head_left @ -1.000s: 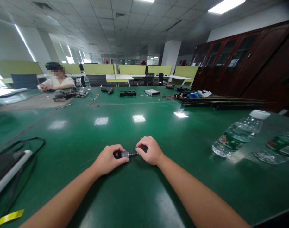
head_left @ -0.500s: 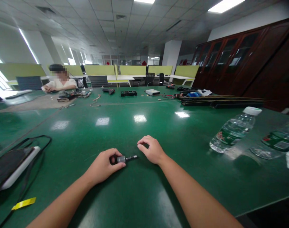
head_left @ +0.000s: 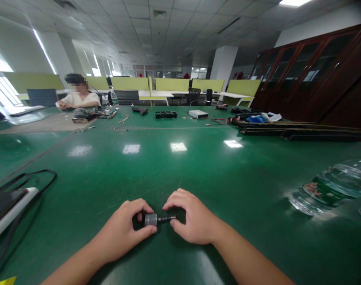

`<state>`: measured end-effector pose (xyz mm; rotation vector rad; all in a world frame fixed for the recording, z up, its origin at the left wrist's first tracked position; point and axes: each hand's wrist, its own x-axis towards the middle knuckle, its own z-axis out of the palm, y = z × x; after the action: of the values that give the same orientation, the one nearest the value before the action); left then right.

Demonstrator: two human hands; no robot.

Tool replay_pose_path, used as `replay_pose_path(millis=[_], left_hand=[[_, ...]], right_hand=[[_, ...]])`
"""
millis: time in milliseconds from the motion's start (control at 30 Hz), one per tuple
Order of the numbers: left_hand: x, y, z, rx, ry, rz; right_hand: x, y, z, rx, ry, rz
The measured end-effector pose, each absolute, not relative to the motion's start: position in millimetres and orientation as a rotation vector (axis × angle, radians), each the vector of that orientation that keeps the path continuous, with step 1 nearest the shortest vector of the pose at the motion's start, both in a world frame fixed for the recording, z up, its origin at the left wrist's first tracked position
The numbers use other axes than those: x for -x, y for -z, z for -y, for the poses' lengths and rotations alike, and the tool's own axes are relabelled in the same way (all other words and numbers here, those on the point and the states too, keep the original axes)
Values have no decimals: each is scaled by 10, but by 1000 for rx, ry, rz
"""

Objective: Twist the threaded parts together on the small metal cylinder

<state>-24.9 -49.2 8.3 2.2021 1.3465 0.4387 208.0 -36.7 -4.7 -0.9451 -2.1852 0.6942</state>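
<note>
On the green tabletop lies a short grey cylinder with a thin dark ridged shaft point(head_left: 151, 219), its exact kind unclear. My left hand point(head_left: 127, 225) has thumb and fingers curled around the cylinder's left end, which is partly hidden in the palm. The shaft points right, toward my right hand point(head_left: 192, 219). That hand is curved with a gap between thumb and fingers. Its thumb tip is close to the shaft's tip; whether they touch I cannot tell.
A water bottle point(head_left: 328, 190) is at the right. At the left lies a dark-screened white device point(head_left: 11, 208) with a black cable. Farther back are a power drill point(head_left: 140, 111), a black part point(head_left: 166, 114), a white box point(head_left: 198, 114) and long dark strips point(head_left: 287, 129). A person point(head_left: 78, 97) sits across.
My right hand has come closer to the shaft's tip, its thumb now beside it. The left hand keeps its hold on the cylinder. The view has turned slightly left.
</note>
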Motion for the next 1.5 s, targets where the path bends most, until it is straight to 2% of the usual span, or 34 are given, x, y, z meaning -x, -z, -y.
replay_pose_path(millis=[633,1500], left_hand=[[226,-12,441,-2149,-539,-1324],[229,-52,484,-2203,-456,-1305]], right_hand=[[-1940,132,343,1051,-657,2291],[-1944,125,358,1032,-707,2268]])
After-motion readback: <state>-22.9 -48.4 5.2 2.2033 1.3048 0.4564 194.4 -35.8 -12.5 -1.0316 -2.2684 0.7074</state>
